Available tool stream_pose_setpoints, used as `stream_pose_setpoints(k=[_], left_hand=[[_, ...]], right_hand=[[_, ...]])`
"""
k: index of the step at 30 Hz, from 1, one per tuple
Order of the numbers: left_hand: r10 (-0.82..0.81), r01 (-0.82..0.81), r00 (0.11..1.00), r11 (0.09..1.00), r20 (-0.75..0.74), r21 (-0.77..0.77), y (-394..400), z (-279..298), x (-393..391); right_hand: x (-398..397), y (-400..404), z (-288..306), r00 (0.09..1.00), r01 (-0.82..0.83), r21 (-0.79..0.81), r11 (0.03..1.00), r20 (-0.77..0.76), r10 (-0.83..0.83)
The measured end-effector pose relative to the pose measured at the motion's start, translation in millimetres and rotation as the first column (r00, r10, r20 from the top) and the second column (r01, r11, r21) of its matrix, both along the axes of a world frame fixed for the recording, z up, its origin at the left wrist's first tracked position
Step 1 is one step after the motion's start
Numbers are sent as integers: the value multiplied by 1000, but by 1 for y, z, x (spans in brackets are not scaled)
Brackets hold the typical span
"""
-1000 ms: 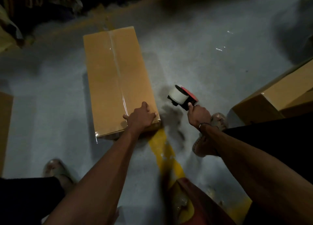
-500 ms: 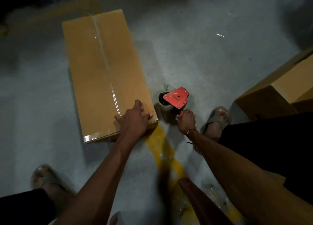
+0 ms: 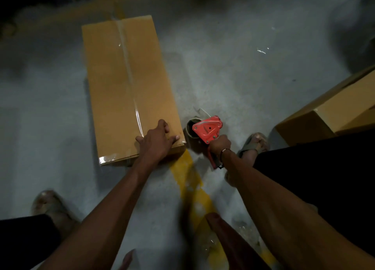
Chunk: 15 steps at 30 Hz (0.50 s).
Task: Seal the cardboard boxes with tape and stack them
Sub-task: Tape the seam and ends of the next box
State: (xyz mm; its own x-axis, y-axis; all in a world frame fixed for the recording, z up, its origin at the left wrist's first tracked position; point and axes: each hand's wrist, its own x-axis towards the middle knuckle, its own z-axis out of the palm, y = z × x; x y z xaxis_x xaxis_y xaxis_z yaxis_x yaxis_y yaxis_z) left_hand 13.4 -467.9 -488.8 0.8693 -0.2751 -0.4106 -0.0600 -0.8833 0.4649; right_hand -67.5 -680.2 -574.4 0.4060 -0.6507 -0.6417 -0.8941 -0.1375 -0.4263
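Box: a long cardboard box [image 3: 129, 87] is lying flat on the grey floor [image 3: 233, 77], its far end pointing away from the person.
Tape on box: a clear strip [image 3: 129, 81] is running lengthwise down the middle seam, and more clear tape is glinting along the near left edge.
Left hand: the left hand [image 3: 157, 142] is resting on the near right corner of the box top, fingers spread and laid flat against the cardboard, thumb pointing toward the right edge.
Left grip: spread, pressing on the box rather than curling around anything.
Tape dispenser: a red tape dispenser [image 3: 207, 130] is sitting just beside the box's near right corner, apart from the cardboard, with its roll facing the floor; whether the roll is touching the floor cannot be told.
Right hand: the right hand [image 3: 220, 147] is wrapping around the dispenser's handle, a thin band showing at the wrist.
Right grip: closed tightly on the handle.
Floor marking: a worn yellow line [image 3: 188, 180] is running from under the box's near end toward the person.
Second box: another cardboard box [image 3: 332, 111] is lying at the right edge, well apart from the first.
Feet: a sandalled foot [image 3: 254, 145] is standing just right of the dispenser, and another [image 3: 48, 204] is blurring at lower left.
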Motion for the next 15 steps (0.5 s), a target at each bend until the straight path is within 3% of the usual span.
stream_pose_setpoints(k=[2,3,5,7,11,13,15], left_hand=[[-2,1,1000,999,-18,-47,6,-1,1],[-10,9,1000,997,-12,-77,10,0,0],[-17,22,999,989,33,-149,18,3,-1],[-24,47,991,983,131,-177,31,4,-3],[17,17,980,986,198,-167,72,-9,-4],[17,29,978,975,207,-219,92,-18,-6],[12,50,976,960,217,-276,99,-22,-10]], right_hand=[[4,10,21,982,121,-122,985,157,-101],[7,16,32,959,103,-197,975,279,-45],[15,25,49,845,-31,-298,954,501,184],[28,39,66,675,-263,-288,921,627,389],[47,74,79,384,-732,-262,629,604,699],[46,86,71,301,-799,-290,527,565,768],[42,86,66,268,-803,-328,498,548,793]])
